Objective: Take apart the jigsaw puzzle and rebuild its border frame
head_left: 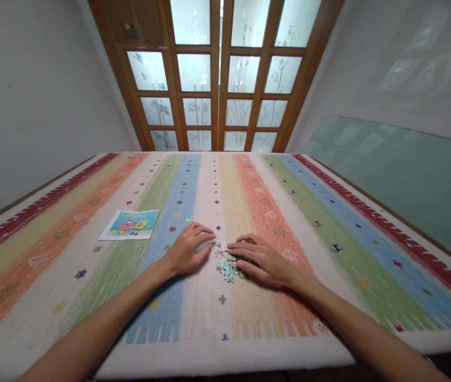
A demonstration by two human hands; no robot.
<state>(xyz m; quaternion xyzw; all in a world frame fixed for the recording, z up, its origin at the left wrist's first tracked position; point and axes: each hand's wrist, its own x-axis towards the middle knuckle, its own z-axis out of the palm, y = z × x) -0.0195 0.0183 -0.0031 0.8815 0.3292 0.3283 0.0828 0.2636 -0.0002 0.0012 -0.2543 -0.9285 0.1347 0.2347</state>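
Note:
A small heap of jigsaw puzzle pieces (227,267), mostly teal with some pink and yellow, lies on the striped tablecloth (205,313). My right hand (263,259) rests over the heap's right side, fingers stretched out and covering part of it. To the left of the heap is my left hand (193,246), its fingers loosely curved and apart from the thumb, with nothing visible between them. Just beyond that hand a single light green puzzle piece (189,219) sits on the blue stripe. A cartoon picture card (130,225) lies flat farther left.
The table is pushed toward wooden doors (214,74) with frosted glass panes. White walls (42,79) stand on both sides. A pale green glass panel (388,185) borders the table's right side.

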